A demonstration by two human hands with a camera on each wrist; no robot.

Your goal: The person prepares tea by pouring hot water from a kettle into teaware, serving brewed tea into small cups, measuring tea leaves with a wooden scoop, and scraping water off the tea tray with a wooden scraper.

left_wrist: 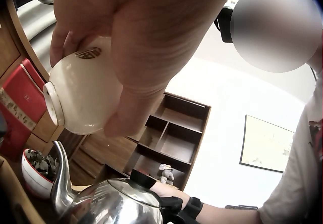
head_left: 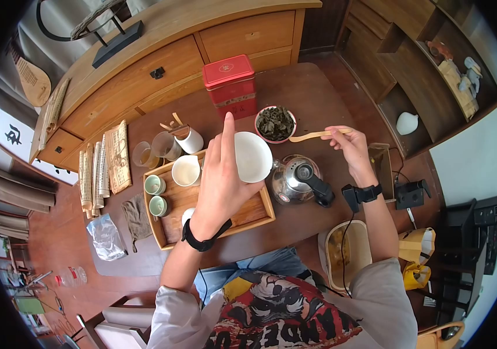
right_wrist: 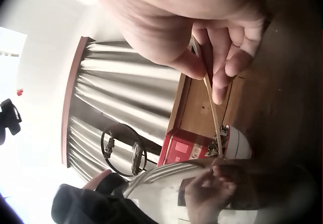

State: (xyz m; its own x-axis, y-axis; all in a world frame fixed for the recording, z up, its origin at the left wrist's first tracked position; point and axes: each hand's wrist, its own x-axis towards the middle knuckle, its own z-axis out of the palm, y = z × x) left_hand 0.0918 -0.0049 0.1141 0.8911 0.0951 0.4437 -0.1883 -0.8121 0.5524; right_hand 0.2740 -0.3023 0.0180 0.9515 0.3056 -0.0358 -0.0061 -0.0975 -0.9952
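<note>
My left hand [head_left: 220, 187] grips a white tea bowl [head_left: 253, 158] over the wooden tray [head_left: 242, 224]. In the left wrist view the bowl [left_wrist: 83, 95] is tipped on its side, its foot ring facing left and thumb and fingers spread around its wall. Between thumb and fingertips my right hand [head_left: 348, 152] pinches a slim bamboo tea stick [head_left: 313, 135]. The stick's far end is at the rim of a red-edged bowl of dark tea leaves [head_left: 275, 123]; in the right wrist view, the stick [right_wrist: 214, 114] slants down toward those leaves. Close below stands a steel kettle [head_left: 295, 180].
A red tea tin [head_left: 229, 84] rises behind the leaves. Two green cups [head_left: 155, 185] and a white pitcher [head_left: 186, 171] occupy the tray's left side. Farther left are glass cups [head_left: 166, 145], bamboo scrolls [head_left: 114, 157], a brown cloth [head_left: 137, 220] and a plastic bag [head_left: 106, 237].
</note>
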